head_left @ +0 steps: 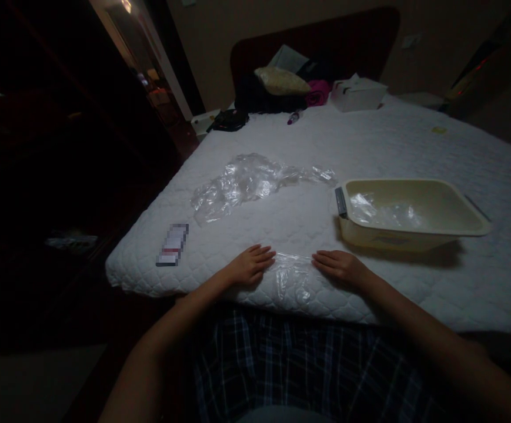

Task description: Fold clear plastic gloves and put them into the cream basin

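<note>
A clear plastic bag [294, 276] lies flat on the near edge of the bed, its lower part creased and shiny. My left hand [251, 264] rests palm down at the bag's left side, fingers stretched out and touching its upper corner. At the opposite corner, my right hand [340, 267] lies flat with its fingers extended and close together. Neither hand is closed round anything. Beyond them spreads a loose heap of clear plastic bags [250, 182]. A cream plastic basin [400, 238] with grey handles stands to the right, with some clear plastic inside it.
A phone-like object with a blurred face [173, 245] lies on the white quilted mattress [299, 217] at the left. Toward the headboard [326, 38] are a white box [358, 94], a pale pillow [282, 81], a magenta cloth [318, 93] and a dark bag [229, 120].
</note>
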Motion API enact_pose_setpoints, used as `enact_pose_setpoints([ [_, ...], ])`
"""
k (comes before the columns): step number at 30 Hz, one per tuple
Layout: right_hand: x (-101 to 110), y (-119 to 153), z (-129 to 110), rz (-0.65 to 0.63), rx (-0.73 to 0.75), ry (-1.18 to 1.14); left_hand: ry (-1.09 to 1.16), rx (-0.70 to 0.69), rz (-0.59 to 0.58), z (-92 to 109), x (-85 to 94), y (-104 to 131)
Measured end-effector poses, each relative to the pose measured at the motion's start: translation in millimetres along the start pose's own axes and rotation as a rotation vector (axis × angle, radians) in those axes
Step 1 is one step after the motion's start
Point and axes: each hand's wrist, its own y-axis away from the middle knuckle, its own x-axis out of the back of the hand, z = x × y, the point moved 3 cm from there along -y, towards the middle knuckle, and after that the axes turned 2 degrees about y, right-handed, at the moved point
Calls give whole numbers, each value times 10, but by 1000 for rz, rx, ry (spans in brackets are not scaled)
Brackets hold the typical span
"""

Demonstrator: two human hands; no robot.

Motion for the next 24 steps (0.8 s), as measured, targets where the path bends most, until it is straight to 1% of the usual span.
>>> enact_pose_setpoints([
  [2,-17,-1,23,1,-6,-21,-4,-2,10,36,-3,25],
  [4,-26,-17,74,39,-88,-104,-6,21,29,47,-20,38],
  [6,-1,-54,145,116,-245,-245,-13,43,46,44,-44,41],
  [8,75,-121,191,240,-402,-375,-13,51,64,37,-63,40],
  [10,181,-235,160,344,-480,-414,0,52,85,34,-73,39],
  [11,224,-315,109,344,-479,-394,9,51,97,34,-75,37],
  [12,255,-402,43,328,-478,-362,13,52,104,36,-76,34],
  [14,260,-582,-111,242,-464,-269,-4,60,112,41,-77,15],
  [16,186,-739,-256,97,-419,-167,-46,81,121,41,-72,-19],
  [17,135,-792,-298,38,-427,-102,-66,94,128,38,-68,-40],
  [19,33,-838,-309,-45,-503,38,-95,118,145,26,-56,-81],
  [21,-46,-823,-264,-89,-551,112,-109,127,152,12,-48,-108],
  [23,-93,-768,-208,-95,-533,104,-116,127,158,-3,-46,-113],
  [24,-104,-731,-184,-76,-516,95,-117,126,162,-10,-47,-108],
])
